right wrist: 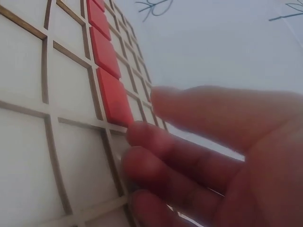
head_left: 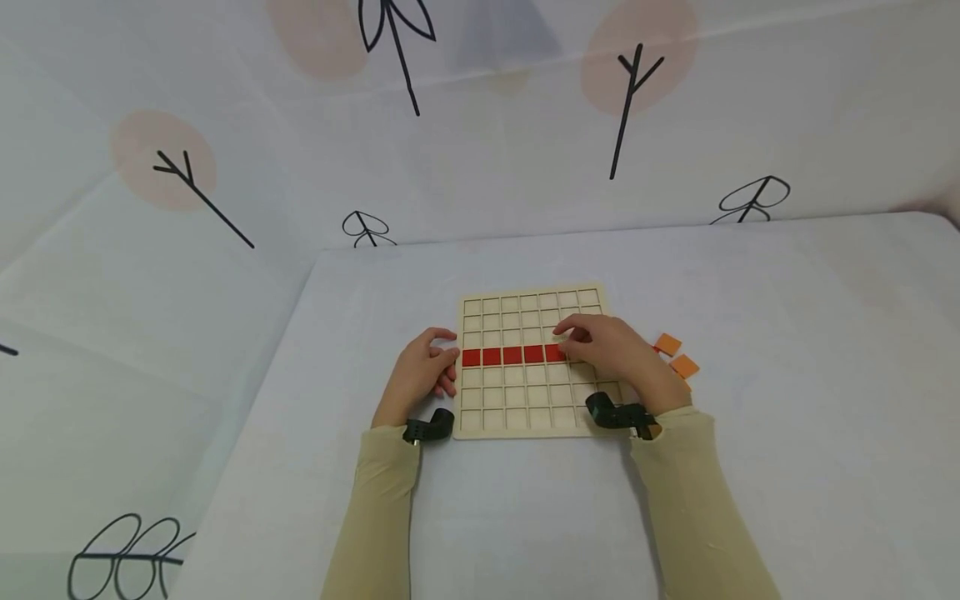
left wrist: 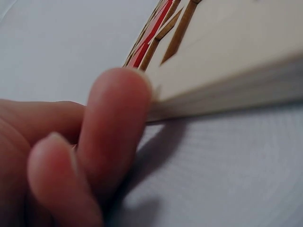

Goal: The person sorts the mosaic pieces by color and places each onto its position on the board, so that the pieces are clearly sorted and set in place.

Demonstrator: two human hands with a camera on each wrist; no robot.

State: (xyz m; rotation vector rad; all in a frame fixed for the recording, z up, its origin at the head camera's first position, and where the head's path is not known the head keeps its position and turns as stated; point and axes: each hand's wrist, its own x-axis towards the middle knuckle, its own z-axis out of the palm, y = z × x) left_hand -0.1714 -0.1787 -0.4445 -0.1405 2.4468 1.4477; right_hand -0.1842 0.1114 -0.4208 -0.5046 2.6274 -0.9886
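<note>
A pale wooden grid board (head_left: pixel 517 396) lies on the table. Red square tiles (head_left: pixel 512 356) fill a row of its cells from the left edge to past the middle. My left hand (head_left: pixel 420 371) is at the board's left side, with a fingertip (left wrist: pixel 116 109) against the edge. My right hand (head_left: pixel 611 350) is over the right half, at the row's right end. Its fingertips (right wrist: pixel 147 137) touch or nearly touch the end red tile (right wrist: pixel 113 99), and nothing shows between thumb and fingers. The fingers hide some cells.
Orange square tiles (head_left: pixel 684 367) lie loose right of the board, partly hidden by my right wrist, with a bit of red beside them. A white cloth (head_left: pixel 525 517) covers the table. Behind it hangs a patterned cloth (head_left: pixel 510 167).
</note>
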